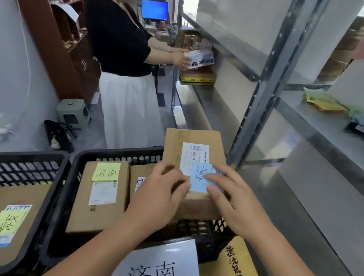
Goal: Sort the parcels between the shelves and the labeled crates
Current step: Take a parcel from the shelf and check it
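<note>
Both hands rest on a cardboard parcel point(193, 162) lying across the far right corner of the black crate point(115, 152) signed 济南. Left hand point(161, 190) grips its near edge; right hand point(235, 201) presses spread, straight fingers on its blue note point(199, 181).

A parcel with a yellow note point(100, 194) lies inside the crate.

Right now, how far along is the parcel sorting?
Partway. Boxes with yellow notes already lie in the two black crates. In hand: both hands, left and right, hold a cardboard parcel with a blue note over the right-hand crate. Yellow packets remain on the shelf.
</note>
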